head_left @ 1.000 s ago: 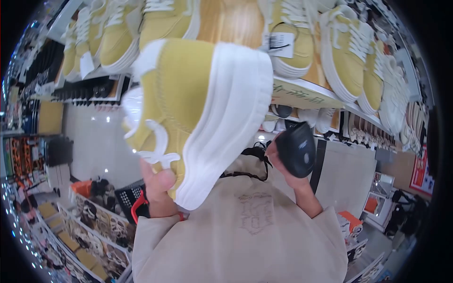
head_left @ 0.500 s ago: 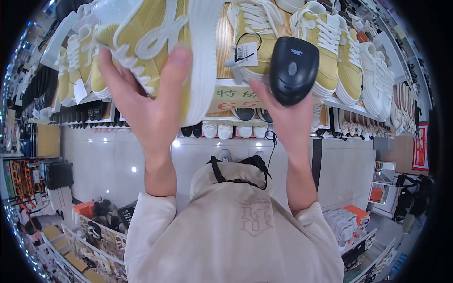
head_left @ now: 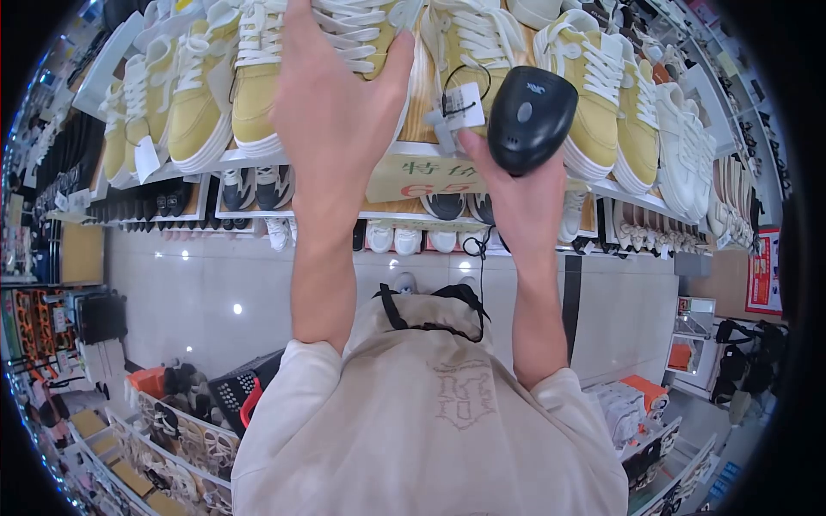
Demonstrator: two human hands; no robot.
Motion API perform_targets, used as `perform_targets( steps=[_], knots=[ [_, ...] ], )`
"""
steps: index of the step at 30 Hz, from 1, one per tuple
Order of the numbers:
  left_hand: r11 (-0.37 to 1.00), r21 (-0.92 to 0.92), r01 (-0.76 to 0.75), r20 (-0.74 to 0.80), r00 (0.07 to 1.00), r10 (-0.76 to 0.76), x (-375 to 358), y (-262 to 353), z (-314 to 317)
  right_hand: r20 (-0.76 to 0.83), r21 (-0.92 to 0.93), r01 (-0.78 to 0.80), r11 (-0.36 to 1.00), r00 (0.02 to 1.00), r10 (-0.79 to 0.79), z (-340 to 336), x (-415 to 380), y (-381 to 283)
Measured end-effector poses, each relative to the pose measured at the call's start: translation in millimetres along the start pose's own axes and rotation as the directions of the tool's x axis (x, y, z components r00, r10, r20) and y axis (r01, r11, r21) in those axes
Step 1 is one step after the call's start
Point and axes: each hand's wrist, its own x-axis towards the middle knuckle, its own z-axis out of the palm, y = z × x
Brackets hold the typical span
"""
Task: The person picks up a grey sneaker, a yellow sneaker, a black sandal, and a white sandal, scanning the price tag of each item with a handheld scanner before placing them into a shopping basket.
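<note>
My left hand (head_left: 335, 112) reaches over a yellow sneaker (head_left: 353, 26) with white laces at the shelf. Its thumb lies along the shoe's right side and the fingers go round the left; the toe is hidden behind the hand. In my right hand (head_left: 520, 189) is a black barcode scanner (head_left: 533, 116), gripped from below with its top facing up. A white price tag (head_left: 465, 105) on a black loop hangs from another yellow sneaker (head_left: 482, 52), just left of the scanner.
Along the display shelf, more yellow sneakers (head_left: 200, 103) and white sneakers (head_left: 684, 163) stand in rows. A sign (head_left: 422, 177) with a red 65 hangs at its front edge. Lower racks hold more shoes. Behind me are shoe racks (head_left: 194, 430) on both sides.
My left hand has lowered the yellow sneaker from near the camera to the shelf, moving forward and slightly right. The right hand still holds the scanner, nearly in place.
</note>
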Motion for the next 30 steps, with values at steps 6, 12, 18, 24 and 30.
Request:
perform_targets(
  steps=[6,12,18,24,30],
  knots=[
    [0.966,0.259,-0.001,0.102,0.994,-0.026,4,-2,4,0.062,0.021,-0.157,0.987,0.986,0.156,-33,-36,-18],
    [0.962,0.17,0.215,0.218,0.944,-0.249,2,8,7,-0.078,0.415,-0.041,0.909,0.994,0.08,-49,-44,2],
    [0.913,0.342,0.223,0.338,0.877,-0.341,7,7,11,0.149,0.205,0.008,0.979,0.988,-0.039,-44,-51,7],
    [0.993,0.094,-0.065,0.263,0.964,0.038,-27,-36,3,0.176,0.365,0.045,0.93,0.977,-0.117,-21,-54,14],
    [0.898,-0.348,-0.27,0.138,0.933,0.333,-101,-47,-31,0.103,0.444,0.153,0.883,0.97,-0.219,-18,-53,33]
  ],
)
